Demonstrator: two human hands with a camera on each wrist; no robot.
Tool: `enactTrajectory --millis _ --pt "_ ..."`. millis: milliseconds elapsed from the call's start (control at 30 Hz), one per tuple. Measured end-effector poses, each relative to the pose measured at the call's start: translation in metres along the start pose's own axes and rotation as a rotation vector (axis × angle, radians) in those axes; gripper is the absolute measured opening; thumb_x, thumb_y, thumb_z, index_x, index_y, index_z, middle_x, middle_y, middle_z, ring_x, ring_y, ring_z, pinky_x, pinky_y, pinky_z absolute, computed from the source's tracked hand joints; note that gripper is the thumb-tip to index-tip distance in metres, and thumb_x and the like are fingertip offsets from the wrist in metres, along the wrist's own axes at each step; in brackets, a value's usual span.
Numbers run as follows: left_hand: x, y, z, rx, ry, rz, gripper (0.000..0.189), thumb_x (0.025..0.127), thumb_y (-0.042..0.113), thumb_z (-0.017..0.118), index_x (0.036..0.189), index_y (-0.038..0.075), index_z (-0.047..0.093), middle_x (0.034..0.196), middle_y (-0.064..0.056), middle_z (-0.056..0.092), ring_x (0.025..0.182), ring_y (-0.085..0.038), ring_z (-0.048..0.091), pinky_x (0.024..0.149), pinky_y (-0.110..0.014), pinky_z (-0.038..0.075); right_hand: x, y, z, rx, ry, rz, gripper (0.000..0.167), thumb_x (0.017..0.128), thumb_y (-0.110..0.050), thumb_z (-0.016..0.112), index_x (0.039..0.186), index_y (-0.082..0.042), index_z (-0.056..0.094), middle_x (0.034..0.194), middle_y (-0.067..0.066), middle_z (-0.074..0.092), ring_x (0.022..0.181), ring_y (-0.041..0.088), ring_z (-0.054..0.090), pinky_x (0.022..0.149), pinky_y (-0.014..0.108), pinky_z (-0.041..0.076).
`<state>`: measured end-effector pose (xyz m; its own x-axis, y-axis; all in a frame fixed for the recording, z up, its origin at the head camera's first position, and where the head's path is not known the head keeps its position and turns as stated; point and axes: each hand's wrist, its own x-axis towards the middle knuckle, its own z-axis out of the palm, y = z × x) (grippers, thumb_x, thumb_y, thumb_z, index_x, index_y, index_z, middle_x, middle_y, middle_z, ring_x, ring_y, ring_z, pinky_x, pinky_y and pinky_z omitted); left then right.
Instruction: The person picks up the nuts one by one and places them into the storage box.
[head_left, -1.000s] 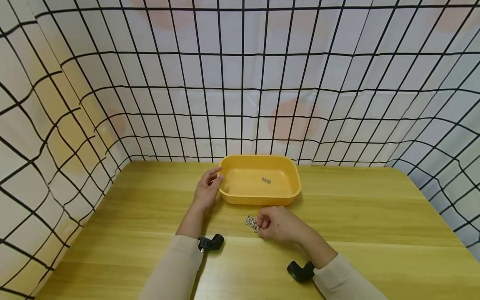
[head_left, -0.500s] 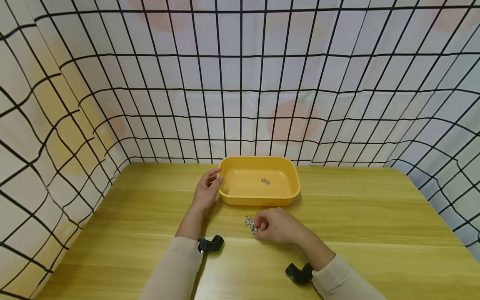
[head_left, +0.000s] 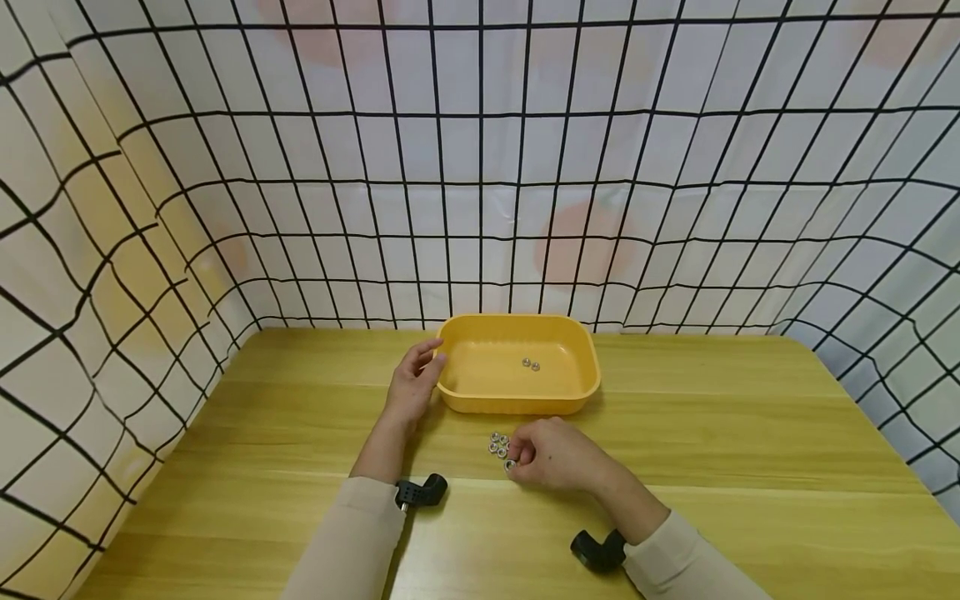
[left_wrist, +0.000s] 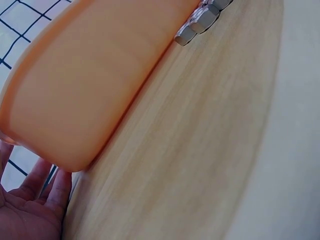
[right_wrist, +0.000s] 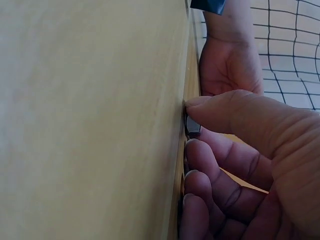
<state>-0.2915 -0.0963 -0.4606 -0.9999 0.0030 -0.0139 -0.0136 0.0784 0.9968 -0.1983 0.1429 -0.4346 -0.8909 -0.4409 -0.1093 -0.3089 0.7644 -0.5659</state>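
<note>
My right hand [head_left: 558,454] is low over the table, thumb and index finger pinching a metal hex nut [right_wrist: 193,125] at the tabletop. The same nut [head_left: 510,465] shows at the fingertips in the head view. Just left of those fingers lie several more hex nuts [head_left: 498,445] in a tight cluster. A yellow plastic tray [head_left: 517,404] stands behind them with two nuts [head_left: 531,364] on its floor. Against the tray's left end rests my left hand [head_left: 412,387], its fingers loosely extended; the left wrist view shows the fingertips [left_wrist: 61,185] at the tray's outer wall.
The wooden table [head_left: 750,425] extends to both sides. Behind it hangs a white cloth with a black grid [head_left: 483,179], which continues along the left and right sides. Black wrist cameras [head_left: 423,490] sit on both forearms.
The right hand has shifted slightly left and toward the body, and one nut now stands a little apart from the cluster at its fingertips. The left hand stays at the tray.
</note>
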Motion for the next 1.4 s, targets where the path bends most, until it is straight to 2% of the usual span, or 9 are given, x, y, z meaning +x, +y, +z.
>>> enactTrajectory --millis 267,600,867,1067,1233,1400 --pt "0.001 0.000 0.001 -0.013 -0.006 0.007 0.039 0.104 0.028 0.060 0.141 0.019 0.059 0.149 -0.016 0.050 0.135 -0.032 0.051 0.109 -0.048 0.044 0.000 0.000 -0.002 0.001 -0.014 0.006 0.014 0.084 -0.027 0.081 0.081 -0.026 0.068 0.074 -0.016 0.062 0.075 0.006 0.055 0.076 0.028 0.045" --pt "0.002 -0.001 0.000 0.001 -0.001 0.010 0.038 0.104 0.028 0.060 0.140 0.020 0.059 0.149 -0.016 0.049 0.139 -0.033 0.048 0.110 -0.050 0.045 -0.002 0.001 -0.008 0.078 -0.039 -0.049 0.012 0.085 -0.025 0.081 0.081 -0.022 0.070 0.074 -0.013 0.065 0.070 0.005 0.060 0.066 0.023 0.050" --pt "0.002 -0.001 0.000 0.009 0.002 0.008 0.039 0.104 0.029 0.060 0.141 0.019 0.059 0.150 -0.016 0.049 0.140 -0.034 0.047 0.111 -0.050 0.045 -0.008 -0.002 -0.026 0.116 0.007 -0.064 0.008 0.085 -0.021 0.079 0.087 -0.019 0.072 0.078 -0.012 0.067 0.074 0.006 0.061 0.069 0.022 0.051" --pt "0.002 0.000 -0.001 0.014 0.006 -0.007 0.038 0.104 0.031 0.060 0.141 0.021 0.059 0.150 -0.016 0.050 0.139 -0.033 0.048 0.112 -0.050 0.044 -0.014 -0.002 -0.041 0.131 0.063 -0.025 0.009 0.087 -0.018 0.080 0.086 -0.018 0.071 0.078 -0.008 0.066 0.073 0.009 0.060 0.067 0.023 0.051" --pt "0.000 0.000 0.000 0.017 0.003 -0.010 0.038 0.104 0.029 0.059 0.141 0.020 0.059 0.151 -0.016 0.049 0.141 -0.033 0.046 0.113 -0.051 0.044 -0.017 -0.001 -0.049 0.135 0.075 0.037 0.010 0.088 -0.019 0.079 0.086 -0.018 0.070 0.079 -0.006 0.066 0.075 0.012 0.059 0.068 0.025 0.051" --pt "-0.001 0.000 0.001 0.011 0.004 -0.012 0.037 0.104 0.029 0.059 0.140 0.020 0.059 0.150 -0.016 0.051 0.139 -0.033 0.048 0.112 -0.049 0.044 -0.020 -0.001 -0.054 0.124 0.094 0.053 0.010 0.088 -0.019 0.079 0.087 -0.016 0.070 0.079 -0.005 0.065 0.074 0.013 0.059 0.068 0.025 0.051"
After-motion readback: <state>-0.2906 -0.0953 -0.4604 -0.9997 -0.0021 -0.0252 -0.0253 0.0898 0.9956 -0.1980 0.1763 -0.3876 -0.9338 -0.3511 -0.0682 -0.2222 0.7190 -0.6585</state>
